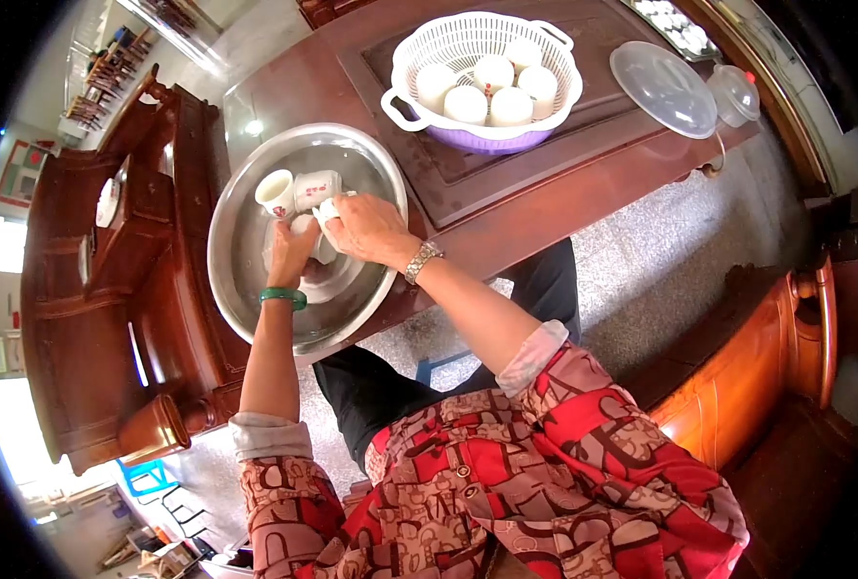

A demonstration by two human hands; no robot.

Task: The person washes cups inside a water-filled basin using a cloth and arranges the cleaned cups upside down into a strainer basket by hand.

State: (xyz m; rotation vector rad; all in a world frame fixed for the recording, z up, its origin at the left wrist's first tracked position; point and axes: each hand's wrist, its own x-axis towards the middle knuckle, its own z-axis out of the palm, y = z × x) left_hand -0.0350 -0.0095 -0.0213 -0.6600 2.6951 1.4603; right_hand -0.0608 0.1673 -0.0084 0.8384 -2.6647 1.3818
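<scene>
A wide metal basin (224,275) with water in it stands at the table's left end. Both my hands are inside its rim. My left hand (289,253), below a green bangle, is closed around a white cup (304,225), mostly hidden by the fingers. Pressed against that cup, my right hand (369,230) is closed on a white cloth (326,212); a metal watch is on that wrist. Just beyond my fingers, an upright white cup (276,191) with a red mark touches another cup (315,187) lying on its side. Paler shapes under my hands are unclear.
A white strainer basket (401,72) with several upturned white cups sits in a purple bowl (487,143) on the wooden table (545,179). A clear lid (663,89) and a red-knobbed container (735,95) are at the right. A wooden chair (752,362) stands behind me.
</scene>
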